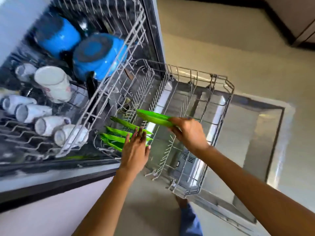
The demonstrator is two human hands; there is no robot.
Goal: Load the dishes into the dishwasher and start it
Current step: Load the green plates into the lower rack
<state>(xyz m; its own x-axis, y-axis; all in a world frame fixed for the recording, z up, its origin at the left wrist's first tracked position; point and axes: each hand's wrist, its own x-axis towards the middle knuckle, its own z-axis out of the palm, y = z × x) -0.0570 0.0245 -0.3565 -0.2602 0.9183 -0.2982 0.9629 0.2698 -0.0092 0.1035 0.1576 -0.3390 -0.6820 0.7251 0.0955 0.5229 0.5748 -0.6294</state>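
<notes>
The dishwasher's lower rack (219, 106) is pulled out over the open door (265, 126). Several green plates (117, 133) stand on edge in its left tines. My right hand (189, 132) grips another green plate (153, 117) by its rim, held tilted above the rack just right of the standing ones. With straight fingers, my left hand (136, 147) touches the standing plates. The upper rack (102, 86) holds two blue pots (100, 55) and several white mugs (51, 84) lying on their sides.
The right half of the lower rack is bare wire. Beige floor (221, 40) lies beyond the door, with a dark cabinet base (281, 23) at the top right. My foot and a blue trouser leg (189, 217) are beside the door's near edge.
</notes>
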